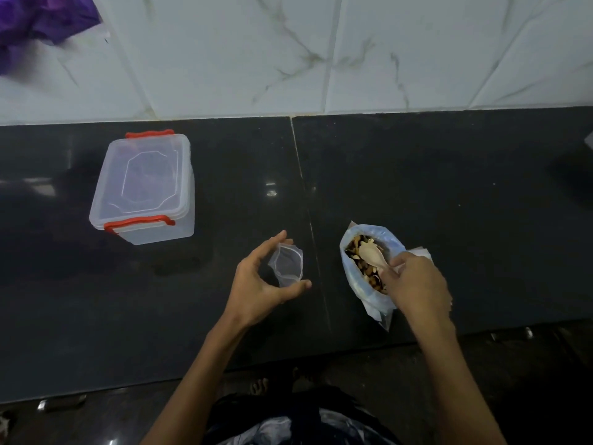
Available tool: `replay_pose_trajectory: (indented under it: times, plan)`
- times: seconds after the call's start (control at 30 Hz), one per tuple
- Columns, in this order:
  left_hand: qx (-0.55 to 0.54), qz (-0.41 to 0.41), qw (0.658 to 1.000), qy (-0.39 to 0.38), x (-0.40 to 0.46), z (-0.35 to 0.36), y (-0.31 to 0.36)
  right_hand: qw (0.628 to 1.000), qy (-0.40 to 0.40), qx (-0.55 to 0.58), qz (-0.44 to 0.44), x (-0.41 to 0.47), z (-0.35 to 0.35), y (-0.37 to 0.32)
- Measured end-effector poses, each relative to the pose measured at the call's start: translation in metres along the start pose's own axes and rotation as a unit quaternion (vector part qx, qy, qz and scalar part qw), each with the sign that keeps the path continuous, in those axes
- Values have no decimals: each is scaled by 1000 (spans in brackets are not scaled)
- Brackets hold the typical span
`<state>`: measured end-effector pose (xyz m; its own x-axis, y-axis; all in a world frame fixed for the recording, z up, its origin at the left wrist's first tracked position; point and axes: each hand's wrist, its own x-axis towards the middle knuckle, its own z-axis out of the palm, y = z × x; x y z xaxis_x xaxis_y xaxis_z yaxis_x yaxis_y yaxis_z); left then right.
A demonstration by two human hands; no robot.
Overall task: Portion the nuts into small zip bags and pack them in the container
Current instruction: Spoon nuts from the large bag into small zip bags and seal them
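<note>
While the left hand (256, 284) is pinching 1 small zip bag (286, 263) open above the counter (449, 187), the right hand (414, 284) is gripping a spoon (372, 253) in the nut bag (362, 284); the lidded container (144, 187) is sitting well to the left.

Bare counter (449, 187) lies open between the lidded container (144, 187) and the nut bag (369, 271).

A small clear zip bag (286, 264), empty and open-mouthed, stands near frame centre. At its 3 o'clock, a larger pale-blue bag (365, 284) lies open, full of brown nuts (359, 248) with a pale spoon (372, 253) in them. At 10 o'clock sits a clear lidded container (146, 187) with red latches.
</note>
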<state>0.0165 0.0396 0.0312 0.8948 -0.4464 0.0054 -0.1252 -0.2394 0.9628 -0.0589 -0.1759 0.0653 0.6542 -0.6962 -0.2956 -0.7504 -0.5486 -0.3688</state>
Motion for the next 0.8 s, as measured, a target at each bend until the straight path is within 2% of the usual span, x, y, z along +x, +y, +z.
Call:
replay_pose_trajectory:
  times: [0.1, 0.23, 0.53, 0.8]
  plan:
    - [-6, -5, 1000, -5, 2, 6, 2, 996, 44, -73, -8, 0, 4, 0]
    - [-3, -15, 1000, -11, 4, 15, 1, 983, 62, -169, -24, 1, 4, -5]
    - [-6, -16, 1000, -12, 15, 30, 7, 974, 99, -185, -85, 6, -39, -1]
    - [-6, -2, 1000, -15, 20, 49, 7, 948, 14, -250, -197, 19, -32, 4]
